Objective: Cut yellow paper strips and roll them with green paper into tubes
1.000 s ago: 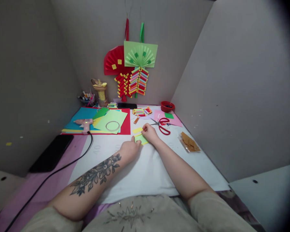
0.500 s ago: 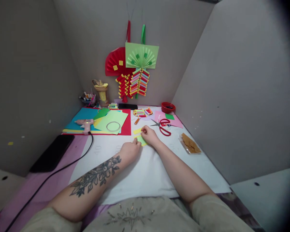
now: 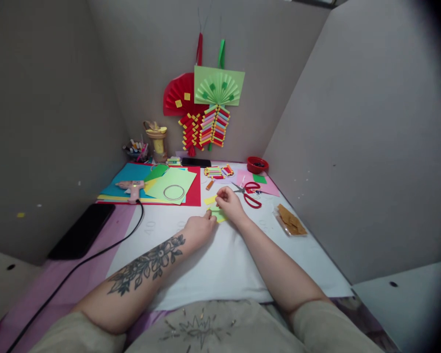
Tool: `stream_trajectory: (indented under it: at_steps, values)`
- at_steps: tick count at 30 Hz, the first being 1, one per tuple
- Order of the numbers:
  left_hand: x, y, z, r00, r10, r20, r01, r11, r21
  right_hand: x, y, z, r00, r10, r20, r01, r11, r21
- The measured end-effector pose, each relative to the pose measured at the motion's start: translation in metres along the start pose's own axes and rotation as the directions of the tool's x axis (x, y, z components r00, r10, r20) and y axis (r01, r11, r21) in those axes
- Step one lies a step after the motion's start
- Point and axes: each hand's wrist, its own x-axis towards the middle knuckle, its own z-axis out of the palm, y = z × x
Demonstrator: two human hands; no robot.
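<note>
A small light-green paper piece with yellow edges [image 3: 217, 214] lies on the white cloth in front of me. My left hand [image 3: 200, 229] is closed, its fingertips at the paper's left edge, holding it against the table. My right hand [image 3: 231, 205] is pinched just above the paper's right side; what sits between its fingertips is too small to make out. A yellow paper strip [image 3: 209, 200] lies just beyond the green piece, partly behind the right fingers. Red-handled scissors [image 3: 252, 195] rest open to the right of that hand.
At left, a pink glue gun [image 3: 132, 189] with a black cord lies on stacked coloured sheets [image 3: 195, 196]. Rolled paper tubes [image 3: 217, 171], a red bowl [image 3: 257, 164] and a bag of brown pieces [image 3: 291, 221] stand around. Paper fan decorations [image 3: 219, 87] hang ahead.
My right fingertips have lifted slightly, and more of the green paper shows beneath them. My left hand stays at its edge. The whole view has shifted a little.
</note>
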Motion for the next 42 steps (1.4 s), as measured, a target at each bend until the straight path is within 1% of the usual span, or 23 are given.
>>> stream_trajectory:
  at_steps: [4,8,10,15,18,24,33,35,38,39,40,41,42]
  values:
    - [0.0,-0.001,0.002,1.0,0.005,-0.018,-0.005,1.0,-0.014,-0.003,-0.006,0.001,1.0,-0.027,0.014,0.026,0.998,0.056]
    - [0.0,-0.001,0.002,1.0,-0.013,0.001,0.013,0.999,-0.042,-0.002,-0.008,-0.001,0.997,-0.06,-0.037,0.063,0.994,0.087]
    - [-0.001,-0.001,0.002,1.0,-0.02,0.004,0.02,0.999,-0.046,-0.001,-0.005,-0.002,0.998,-0.034,-0.054,0.039,0.995,0.096]
    - [-0.004,-0.002,-0.001,0.999,-0.036,0.014,0.036,0.999,-0.035,0.0,0.009,-0.001,0.989,0.13,-0.064,-0.123,0.986,0.115]
    - [-0.004,-0.002,-0.002,0.999,-0.043,0.03,0.044,0.998,-0.036,0.0,0.015,0.0,0.981,0.171,-0.087,-0.161,0.98,0.113]
    - [-0.005,0.001,-0.002,0.999,-0.045,0.018,0.046,0.998,-0.033,0.001,0.018,0.001,0.975,0.193,-0.108,-0.185,0.979,0.083]
    - [-0.003,0.004,0.005,0.997,-0.075,-0.003,0.075,0.997,-0.033,0.004,0.025,0.0,0.977,0.184,-0.108,-0.181,0.983,0.041]
    - [-0.003,0.005,0.004,0.996,-0.092,0.008,0.093,0.995,-0.049,0.005,0.024,-0.001,0.978,0.179,-0.11,-0.177,0.984,0.027]
    - [-0.005,0.003,-0.003,0.996,-0.092,0.021,0.094,0.99,-0.109,0.004,0.021,-0.002,0.98,0.17,-0.102,-0.167,0.985,0.033]
    - [-0.005,0.001,-0.007,0.994,-0.11,0.005,0.11,0.984,-0.141,0.004,0.019,-0.003,0.981,0.165,-0.101,-0.161,0.986,0.043]
    - [-0.004,-0.003,-0.01,0.988,-0.15,-0.033,0.142,0.974,-0.179,0.003,0.017,-0.003,0.983,0.156,-0.101,-0.151,0.987,0.055]
    - [-0.004,-0.007,-0.013,0.974,-0.207,-0.094,0.182,0.957,-0.224,0.002,0.015,-0.003,0.985,0.142,-0.102,-0.136,0.988,0.068]
    - [-0.002,-0.012,-0.014,0.947,-0.272,-0.168,0.219,0.935,-0.28,0.001,0.012,-0.003,0.987,0.125,-0.102,-0.117,0.99,0.081]
